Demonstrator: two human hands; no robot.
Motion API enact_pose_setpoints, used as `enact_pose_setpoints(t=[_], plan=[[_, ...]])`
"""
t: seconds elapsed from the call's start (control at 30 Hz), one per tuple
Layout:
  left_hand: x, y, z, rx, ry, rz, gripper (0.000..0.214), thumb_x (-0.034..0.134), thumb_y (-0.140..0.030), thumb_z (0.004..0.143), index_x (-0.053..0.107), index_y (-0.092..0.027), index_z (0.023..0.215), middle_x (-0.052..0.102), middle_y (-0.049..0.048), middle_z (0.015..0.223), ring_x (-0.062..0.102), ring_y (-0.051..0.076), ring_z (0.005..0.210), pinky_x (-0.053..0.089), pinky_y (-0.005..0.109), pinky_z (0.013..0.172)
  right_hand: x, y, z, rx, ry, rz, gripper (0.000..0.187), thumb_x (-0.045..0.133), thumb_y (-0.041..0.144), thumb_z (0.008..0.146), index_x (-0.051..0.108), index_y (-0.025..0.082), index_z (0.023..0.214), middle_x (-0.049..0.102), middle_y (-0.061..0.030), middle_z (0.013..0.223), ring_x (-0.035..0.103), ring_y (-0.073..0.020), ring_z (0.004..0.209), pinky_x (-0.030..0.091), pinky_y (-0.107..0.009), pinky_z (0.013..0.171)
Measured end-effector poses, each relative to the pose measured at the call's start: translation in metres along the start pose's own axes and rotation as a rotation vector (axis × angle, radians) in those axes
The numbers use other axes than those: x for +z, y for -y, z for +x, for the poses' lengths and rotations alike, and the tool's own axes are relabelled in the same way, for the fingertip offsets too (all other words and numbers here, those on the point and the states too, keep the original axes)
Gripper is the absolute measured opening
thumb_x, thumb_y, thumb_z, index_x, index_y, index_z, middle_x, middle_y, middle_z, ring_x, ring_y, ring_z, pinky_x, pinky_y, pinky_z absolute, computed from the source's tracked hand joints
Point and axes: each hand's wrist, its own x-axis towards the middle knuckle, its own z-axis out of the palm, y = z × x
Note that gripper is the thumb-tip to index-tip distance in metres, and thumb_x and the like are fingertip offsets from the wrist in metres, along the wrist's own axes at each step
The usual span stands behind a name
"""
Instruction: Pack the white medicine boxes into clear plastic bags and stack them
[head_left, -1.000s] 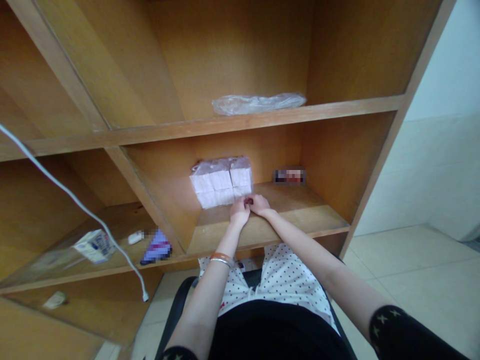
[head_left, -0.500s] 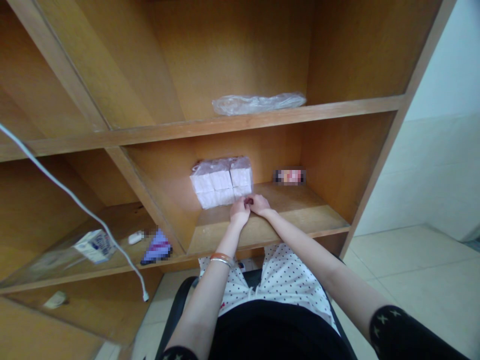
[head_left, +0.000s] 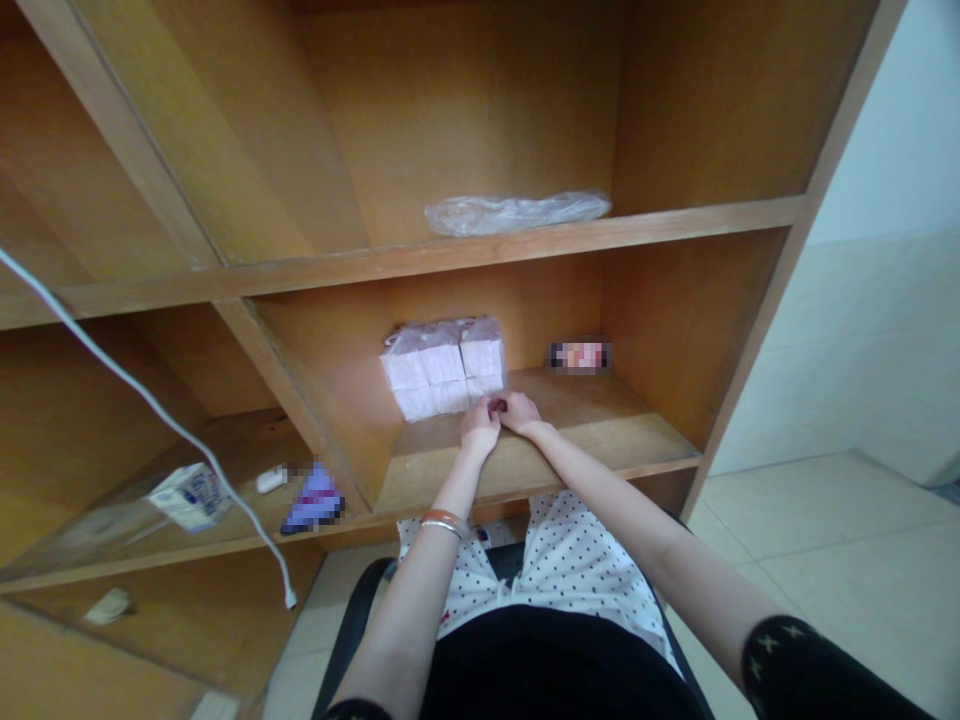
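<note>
My left hand [head_left: 480, 424] and my right hand [head_left: 520, 411] meet on the wooden shelf board [head_left: 585, 440], fingers curled together. A small dark reddish patch shows between the fingertips; whether it is a held object or shaded skin I cannot make out. Just behind and left of my hands, a clear plastic pack of white paper bundles [head_left: 442, 372] leans toward the back of the compartment. My left hand is close to its lower right corner, and I cannot tell whether it touches. A bracelet [head_left: 445, 521] circles my left wrist.
A blurred-out pink item [head_left: 579, 356] sits at the back right. Crumpled clear plastic [head_left: 517, 213] lies on the shelf above. On the left are a white-blue box [head_left: 191, 497], a purple packet [head_left: 313, 499], a white item [head_left: 271, 479] and a hanging white cable [head_left: 142, 392].
Both hands keep the same place and pose. The whole view has shifted very slightly.
</note>
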Motion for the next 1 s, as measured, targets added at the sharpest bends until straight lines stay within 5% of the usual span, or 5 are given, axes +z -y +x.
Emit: enact_pose_setpoints(t=[0.4, 0.63, 0.87, 1.0], plan=[[-0.01, -0.011, -0.007, -0.007, -0.052, -0.006, 0.028, 0.048, -0.014, 0.085, 0.059, -0.023, 0.109, 0.068, 0.0047, 0.103, 0.062, 0.018, 0.098, 0.047, 0.029, 0.088, -0.003, 0.004, -0.001, 0.027, -0.01, 0.012, 0.019, 0.057, 0.024, 0.081, 0.068, 0.024, 0.096, 0.071, -0.0021, 0.095, 0.064, -0.0161, 0.087, 0.045, -0.023, 0.072], [-0.022, -0.018, -0.012, 0.061, -0.242, 0.023, 0.039, 0.046, -0.017, 0.084, 0.05, -0.016, 0.122, 0.051, 0.0123, 0.129, 0.048, 0.023, 0.121, 0.036, 0.035, 0.104, -0.002, 0.003, 0.0, 0.037, -0.036, 0.0, 0.018, 0.054, 0.03, 0.084, 0.068, 0.022, 0.092, 0.071, -0.004, 0.089, 0.064, -0.0169, 0.083, 0.044, -0.022, 0.068], [-0.072, -0.012, 0.01, -0.01, -0.684, 0.105, 0.051, 0.036, -0.027, 0.091, 0.031, -0.011, 0.139, 0.022, 0.0142, 0.153, 0.022, 0.026, 0.14, 0.021, 0.043, 0.113, 0.0, 0.004, 0.0, 0.026, -0.067, 0.004, 0.018, 0.054, 0.021, 0.082, 0.068, 0.023, 0.093, 0.071, -0.0019, 0.092, 0.064, -0.0159, 0.086, 0.044, -0.022, 0.071], [-0.102, 0.006, 0.032, -0.044, -0.736, 0.143, 0.057, 0.037, -0.021, 0.088, 0.022, -0.008, 0.142, 0.013, 0.0141, 0.156, 0.008, 0.024, 0.145, 0.014, 0.043, 0.116, 0.0, 0.002, 0.0, 0.03, -0.066, 0.011, 0.019, 0.054, 0.019, 0.081, 0.068, 0.023, 0.093, 0.071, -0.0009, 0.09, 0.064, -0.0157, 0.085, 0.044, -0.021, 0.07]])
